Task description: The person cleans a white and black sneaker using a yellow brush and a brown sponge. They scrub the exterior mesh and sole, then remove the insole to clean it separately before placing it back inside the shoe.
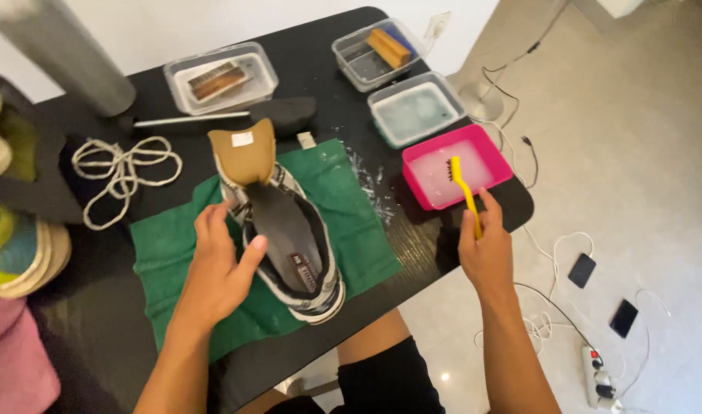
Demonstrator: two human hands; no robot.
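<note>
The left hand grips the side of the sneaker on the green towel, fingers mostly hidden behind it. The right hand closes on the yellow brush; its bristles sit over the pink tub, apparently dipping into foamy water

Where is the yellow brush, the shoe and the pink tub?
yellow brush (pixel 464 190), head view, on its handle.
shoe (pixel 289 230), head view, on the dark insole.
pink tub (pixel 501 159), head view, on its right rim.

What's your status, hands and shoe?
Left hand steadying sneaker on green towel. Right hand dipping yellow brush in pink tub. Nothing blocking.
</note>
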